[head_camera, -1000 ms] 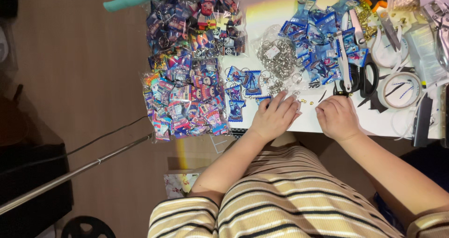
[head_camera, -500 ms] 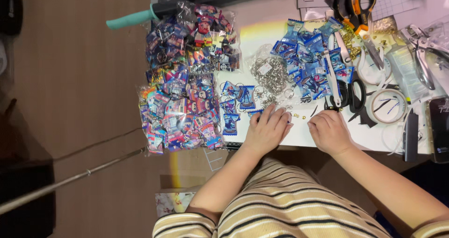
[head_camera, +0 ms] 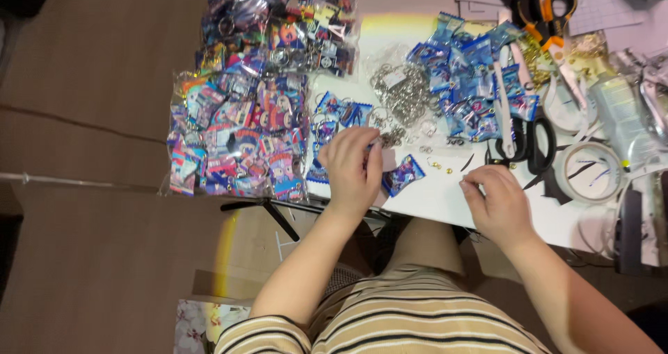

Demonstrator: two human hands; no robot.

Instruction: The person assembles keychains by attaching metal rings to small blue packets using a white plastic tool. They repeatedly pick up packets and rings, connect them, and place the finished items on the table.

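Clear bags of colourful packets (head_camera: 240, 142) well left of left fingers, spilling over table edge. Left hand (head_camera: 353, 167) curled, fingertips pinching small blue packet (head_camera: 402, 175) at its left end; packet lies on white table (head_camera: 435, 197), just right of fingers. Pile of metal key rings (head_camera: 400, 93) above fingers. Right hand (head_camera: 492, 202) fingers bent together near table edge; grip contents cannot tell. Black scissors (head_camera: 532, 140) above right fingers, tape roll (head_camera: 591, 172) to their right.

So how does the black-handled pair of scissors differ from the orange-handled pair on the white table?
The black-handled pair of scissors lies nearer the person, just beyond the right hand; the orange-handled pair of scissors lies at the far edge. The black pair's handles point toward the person; the orange pair's point away. Both lie flat on the white table, untouched.
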